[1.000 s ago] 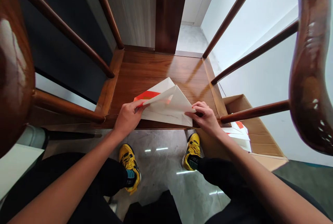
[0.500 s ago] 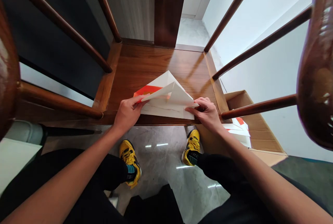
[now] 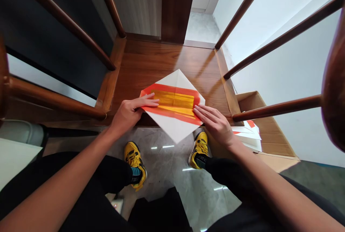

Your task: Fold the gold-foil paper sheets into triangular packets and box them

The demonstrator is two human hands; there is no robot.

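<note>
A square white paper sheet [image 3: 175,99] lies flat as a diamond on a wooden chair seat [image 3: 161,59], its near corner hanging past the front edge. An orange-red band with a yellow centre runs across its upper face. My left hand [image 3: 132,111] rests on the sheet's left corner, fingers spread and pointing right. My right hand [image 3: 214,124] presses its fingertips onto the right part of the sheet. Neither hand grips anything. The sheet's left and right corners are partly hidden under my hands.
Dark wooden chair spindles [image 3: 275,110] surround the seat on both sides. To the right, below seat level, an open cardboard box [image 3: 275,142] holds white sheets with orange marks [image 3: 248,135]. My yellow sneakers [image 3: 134,163] stand on the grey floor below.
The folded-over flap has been opened, and the sheet now lies flat, showing its orange and yellow face. My hands have moved from pinching the paper's edges to resting flat on it.
</note>
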